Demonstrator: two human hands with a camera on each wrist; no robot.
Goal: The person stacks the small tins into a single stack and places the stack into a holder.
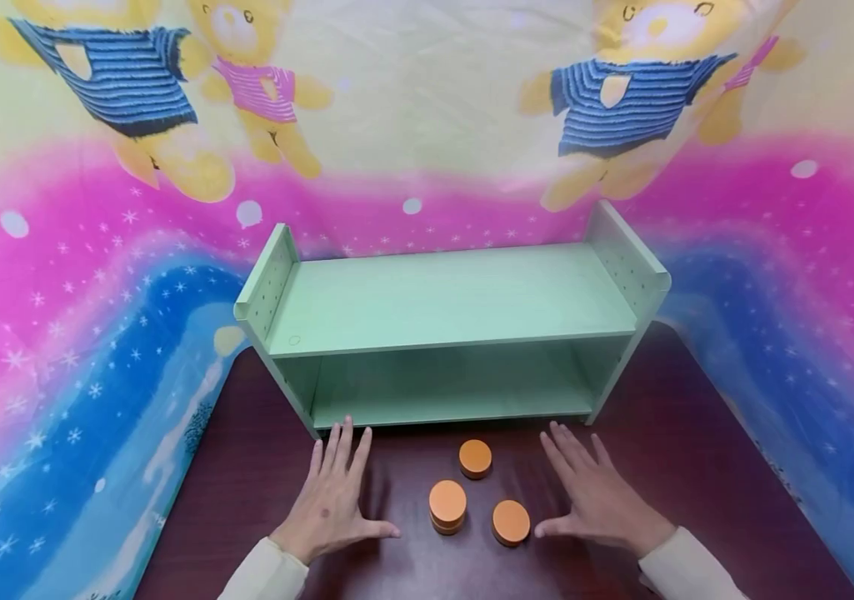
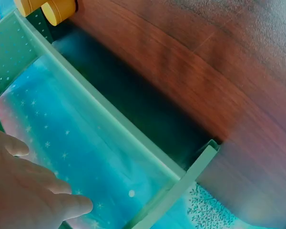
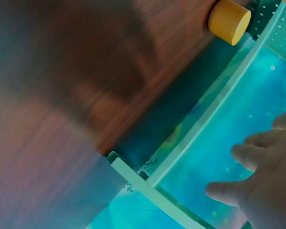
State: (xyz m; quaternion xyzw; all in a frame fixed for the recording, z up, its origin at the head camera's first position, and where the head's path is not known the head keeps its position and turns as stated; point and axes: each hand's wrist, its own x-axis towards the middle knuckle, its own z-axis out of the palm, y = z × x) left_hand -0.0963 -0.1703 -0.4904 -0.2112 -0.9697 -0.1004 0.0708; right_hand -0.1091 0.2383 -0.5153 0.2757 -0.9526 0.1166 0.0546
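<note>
Several round orange containers with flat tops stand on the dark table between my hands in the head view: a far one [image 1: 475, 458], a taller-looking one [image 1: 447, 503] at the left, and a near one [image 1: 511, 522] at the right. Whether the taller one is a stack cannot be told. My left hand [image 1: 331, 502] spreads its fingers left of them, holding nothing. To their right, my right hand [image 1: 601, 503] is likewise spread, its thumb close to the near container. Both hands' fingertips point toward a pale green two-tier shelf [image 1: 441, 300]. In the wrist views, the left hand [image 2: 28, 191] and right hand [image 3: 267, 176] have extended fingers.
The shelf's raised side panels [image 1: 625, 250] have rows of small holes. Its lower level [image 1: 449, 383] opens toward me. A cloth printed with bears [image 1: 412, 167] hangs behind and around the dark reddish-brown table [image 1: 209, 517].
</note>
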